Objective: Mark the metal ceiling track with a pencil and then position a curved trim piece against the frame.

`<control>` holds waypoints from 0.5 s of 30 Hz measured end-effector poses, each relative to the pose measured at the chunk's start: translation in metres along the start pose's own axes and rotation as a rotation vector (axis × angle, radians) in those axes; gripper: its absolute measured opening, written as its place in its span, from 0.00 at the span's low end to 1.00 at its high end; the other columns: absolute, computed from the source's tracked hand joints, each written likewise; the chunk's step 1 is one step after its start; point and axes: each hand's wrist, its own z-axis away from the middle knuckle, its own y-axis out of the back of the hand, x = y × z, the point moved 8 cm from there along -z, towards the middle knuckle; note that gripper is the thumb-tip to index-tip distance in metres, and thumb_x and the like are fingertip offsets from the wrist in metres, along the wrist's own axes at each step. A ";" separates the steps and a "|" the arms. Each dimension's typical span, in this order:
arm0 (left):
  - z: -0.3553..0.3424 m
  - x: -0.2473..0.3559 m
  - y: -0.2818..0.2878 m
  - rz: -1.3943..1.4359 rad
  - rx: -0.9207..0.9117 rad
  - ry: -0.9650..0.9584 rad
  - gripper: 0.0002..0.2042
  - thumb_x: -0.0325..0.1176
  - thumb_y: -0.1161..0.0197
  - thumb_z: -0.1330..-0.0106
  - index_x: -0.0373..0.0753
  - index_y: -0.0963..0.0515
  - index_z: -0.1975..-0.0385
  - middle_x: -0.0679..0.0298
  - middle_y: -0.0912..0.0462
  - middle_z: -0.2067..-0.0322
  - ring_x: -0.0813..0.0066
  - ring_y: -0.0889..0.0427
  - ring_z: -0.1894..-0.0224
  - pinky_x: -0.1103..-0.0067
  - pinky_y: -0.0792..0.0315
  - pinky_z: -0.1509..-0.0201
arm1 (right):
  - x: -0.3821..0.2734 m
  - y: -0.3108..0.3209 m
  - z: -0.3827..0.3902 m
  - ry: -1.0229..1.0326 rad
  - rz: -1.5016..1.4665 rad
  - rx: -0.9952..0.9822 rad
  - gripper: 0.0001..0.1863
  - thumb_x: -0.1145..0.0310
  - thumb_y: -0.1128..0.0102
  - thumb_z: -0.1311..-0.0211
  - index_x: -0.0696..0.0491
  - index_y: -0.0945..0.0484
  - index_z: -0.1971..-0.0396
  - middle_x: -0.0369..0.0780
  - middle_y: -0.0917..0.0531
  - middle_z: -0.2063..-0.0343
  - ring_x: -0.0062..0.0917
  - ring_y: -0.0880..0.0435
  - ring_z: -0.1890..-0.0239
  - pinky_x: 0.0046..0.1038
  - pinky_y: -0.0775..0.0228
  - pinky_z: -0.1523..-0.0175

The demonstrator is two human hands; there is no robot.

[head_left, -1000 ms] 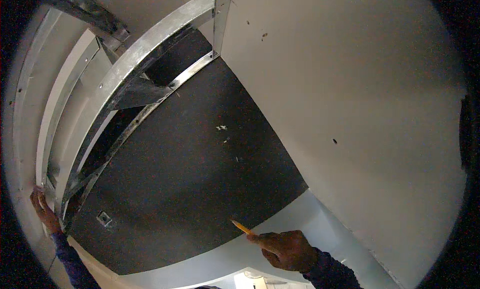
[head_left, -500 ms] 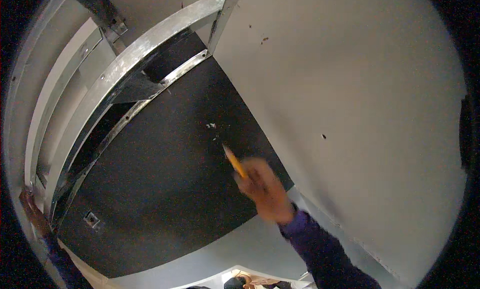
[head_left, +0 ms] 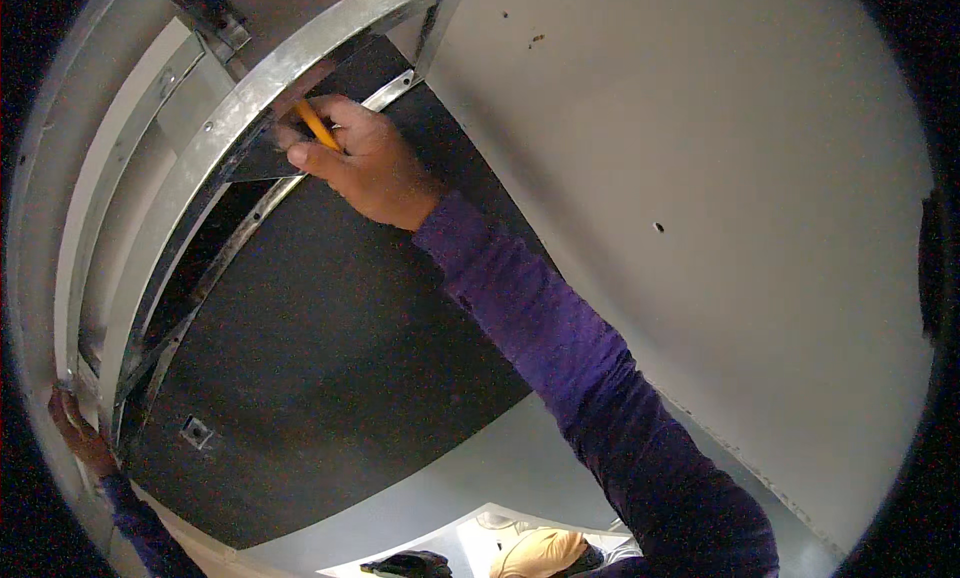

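A curved, shiny metal frame (head_left: 215,128) with dark gaps between its rails runs along the upper left, against a black panel (head_left: 350,358). My right hand (head_left: 375,163), in a purple sleeve, is closed round a yellow pencil (head_left: 318,126). The pencil's upper end points into the frame, just inside its outer rail; the tip is hard to make out. At the far left my left hand (head_left: 85,438) has its fingers stretched upward against the lower end of the frame. Its thumb is hidden.
A pale, smooth panel (head_left: 720,158) with a few small dark holes fills the right side. A small square metal fitting (head_left: 196,432) sits on the black panel. Low in the opening shows a person in yellow clothing (head_left: 540,551). A dark bar (head_left: 195,0) crosses the upper left.
My right hand has moved up and left with the pencil, from over the black panel to the metal frame. My left hand stays at the frame's lower end.
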 end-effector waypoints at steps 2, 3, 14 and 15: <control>0.003 0.004 -0.002 -0.031 0.028 -0.029 0.21 0.41 0.55 0.20 0.38 0.29 0.36 0.49 0.33 0.34 0.53 0.30 0.34 0.64 0.35 0.30 | 0.004 -0.007 0.003 0.034 0.085 0.005 0.19 0.59 0.36 0.33 0.57 0.24 0.51 0.36 0.18 0.64 0.15 0.22 0.63 0.23 0.27 0.57; -0.002 0.016 -0.002 -0.034 0.020 -0.026 0.21 0.41 0.55 0.20 0.38 0.29 0.36 0.49 0.33 0.34 0.53 0.30 0.34 0.64 0.35 0.30 | 0.005 -0.009 0.006 -0.031 0.126 0.033 0.20 0.58 0.35 0.35 0.57 0.23 0.52 0.36 0.18 0.65 0.16 0.23 0.64 0.24 0.27 0.58; -0.013 -0.074 -0.060 0.116 0.000 0.131 0.21 0.41 0.55 0.20 0.34 0.27 0.37 0.53 0.28 0.39 0.60 0.29 0.36 0.69 0.35 0.32 | 0.016 -0.062 -0.038 -0.045 0.445 0.158 0.20 0.53 0.30 0.39 0.56 0.21 0.61 0.32 0.24 0.77 0.18 0.28 0.74 0.25 0.33 0.67; -0.011 -0.087 -0.068 0.113 -0.003 0.134 0.21 0.41 0.55 0.20 0.34 0.27 0.37 0.53 0.28 0.39 0.60 0.29 0.36 0.69 0.35 0.32 | 0.019 -0.070 -0.045 -0.046 0.442 0.154 0.20 0.53 0.30 0.39 0.56 0.21 0.61 0.32 0.24 0.77 0.18 0.28 0.74 0.25 0.33 0.67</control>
